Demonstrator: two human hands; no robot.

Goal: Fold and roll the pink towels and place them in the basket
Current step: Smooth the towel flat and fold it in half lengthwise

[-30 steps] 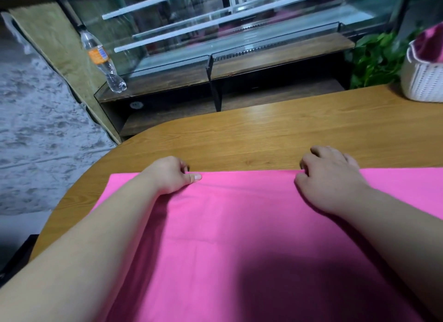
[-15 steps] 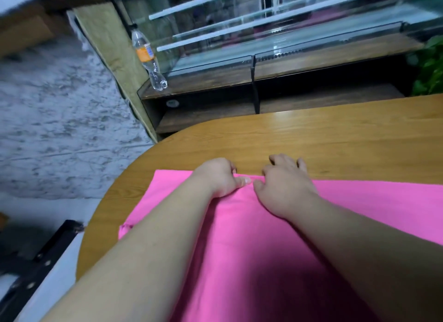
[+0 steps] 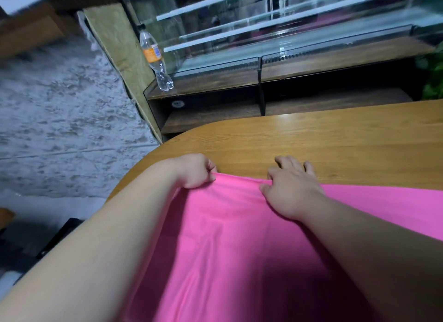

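Now: both hands on the towel's far edge

Pink towel (image 3: 239, 238) lies spread on the wooden table (image 3: 335, 142), over the near part, w/ its far edge bunched up btwn the hands. Left hand (image 3: 195, 170): fingers curled tight together, clamped on that edge near the table's rounded corner. Right hand (image 3: 290, 190): thumb & forefinger pinch the same edge a bit to the right. Its other fingers are apart, tips on bare wood past the towel.

Behind the table is a glass display case (image 3: 287, 34) w/ white shelf rails. Contents can't be made out through the reflections. Clear plastic bottle (image 3: 155, 58), orange label, stands on the case's wooden ledge at its left end. How much is in it, can't tell. Green plant (image 3: 434, 77) at right edge.
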